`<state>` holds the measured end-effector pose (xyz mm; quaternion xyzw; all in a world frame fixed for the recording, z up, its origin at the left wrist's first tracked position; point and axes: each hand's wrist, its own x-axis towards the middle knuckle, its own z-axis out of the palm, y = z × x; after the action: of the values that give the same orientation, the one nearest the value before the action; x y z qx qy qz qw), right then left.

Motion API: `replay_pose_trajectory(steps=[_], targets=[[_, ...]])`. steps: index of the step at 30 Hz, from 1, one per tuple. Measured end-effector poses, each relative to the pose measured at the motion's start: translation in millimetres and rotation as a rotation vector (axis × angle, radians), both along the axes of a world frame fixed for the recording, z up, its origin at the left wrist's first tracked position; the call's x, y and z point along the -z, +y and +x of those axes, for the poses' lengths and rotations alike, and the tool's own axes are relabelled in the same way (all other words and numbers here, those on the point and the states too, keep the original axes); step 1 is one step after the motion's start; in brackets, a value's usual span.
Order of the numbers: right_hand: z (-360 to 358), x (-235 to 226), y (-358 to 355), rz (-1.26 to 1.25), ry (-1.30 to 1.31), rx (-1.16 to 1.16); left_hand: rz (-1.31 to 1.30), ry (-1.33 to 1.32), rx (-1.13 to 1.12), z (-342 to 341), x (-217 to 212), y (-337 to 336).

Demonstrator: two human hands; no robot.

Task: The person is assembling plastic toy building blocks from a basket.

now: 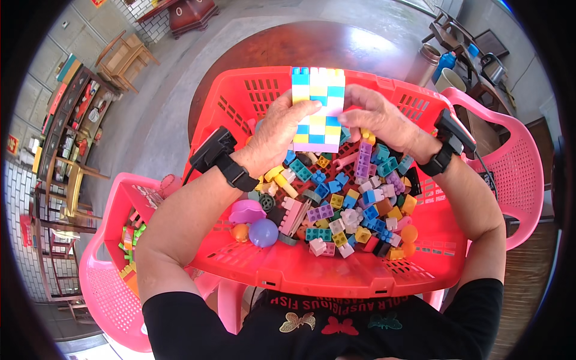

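Note:
A flat wall of stacked toy building bricks [318,123], in blue, yellow, white and lilac, is held upright above the far part of a red plastic basket [312,275]. On its left side, my left hand [277,132] grips it, thumb across the front. Along its right edge, my right hand [381,117] has its fingers curled against the bricks; some fingertips are hidden behind them. Below lie many loose bricks in the basket, among them a purple brick strip [363,161], a lilac brick [320,213] and a teal brick [318,234].
A blue ball [263,233] and an orange ball [408,233] lie among the bricks. Pink plastic chairs [522,159] stand at both sides, the left one bearing a red container of toys [133,237]. Behind the basket is a round brown table [240,55] with a metal flask [423,63].

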<state>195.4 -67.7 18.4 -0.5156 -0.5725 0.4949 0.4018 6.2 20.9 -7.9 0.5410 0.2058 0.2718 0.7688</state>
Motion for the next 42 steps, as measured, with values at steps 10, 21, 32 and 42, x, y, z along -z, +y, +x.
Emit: replay_pose_trajectory(steps=[10,21,32,42], targets=[[2.3,-0.4,-0.2,0.062,0.061,0.039,0.022,0.021,0.033,0.2,-1.6,-7.8],[3.6,-1.1,1.4,0.085,0.011,0.030,0.040,0.034,0.017,0.6,0.0,-6.9],[5.2,2.0,1.9,0.144,-0.067,0.051,0.031,0.047,0.027,-0.2,-0.4,-9.6],[4.0,-0.2,0.1,0.125,-0.019,0.086,0.036,0.047,0.038,0.0,-0.4,-9.4]])
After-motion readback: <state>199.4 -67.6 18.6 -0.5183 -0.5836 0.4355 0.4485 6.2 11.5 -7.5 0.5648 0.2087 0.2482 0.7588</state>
